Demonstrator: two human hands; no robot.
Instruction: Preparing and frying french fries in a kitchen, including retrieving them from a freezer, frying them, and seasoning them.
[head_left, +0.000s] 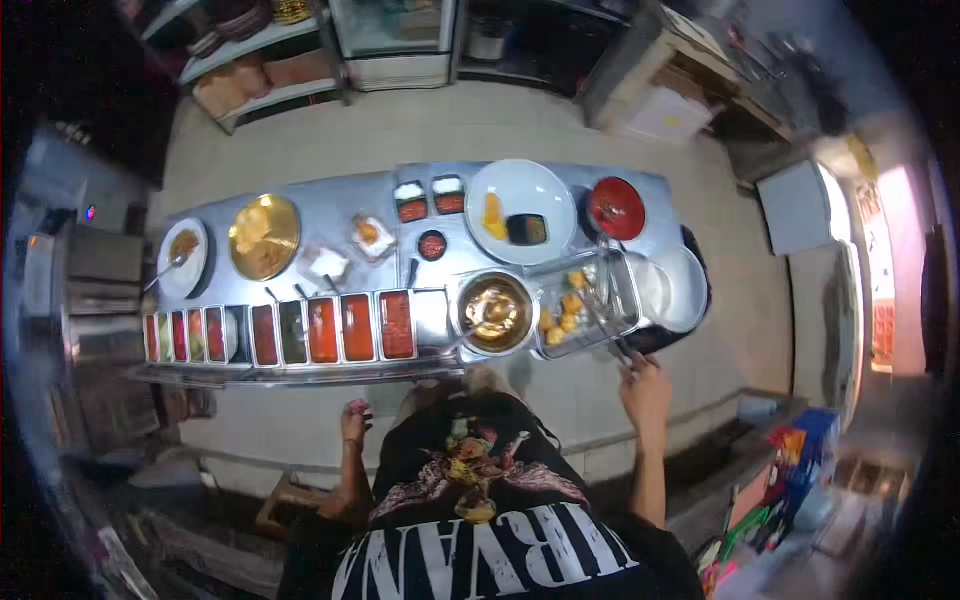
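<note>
My right hand (646, 390) is closed on the handle end of metal tongs (607, 321), whose far end reaches over a rectangular metal tray (637, 300). Golden-brown food pieces (571, 304) lie in that tray. Left of it is a round metal pan (496, 312) holding a shiny yellowish liquid. My left hand (356, 420) hangs below the counter's front edge, away from the dishes, fingers curled; whether it holds anything is unclear. Behind the pan, a large white plate (525, 187) carries orange-yellow pieces (494, 217) and a small black dish of dark sauce (526, 229).
A row of metal containers with red and green contents (322, 330) lines the counter's front left. Behind it stand a golden plate of food (264, 237) and a white plate with a spoon (187, 262). A red bowl (616, 208) and stacked white plates (684, 289) are at the right.
</note>
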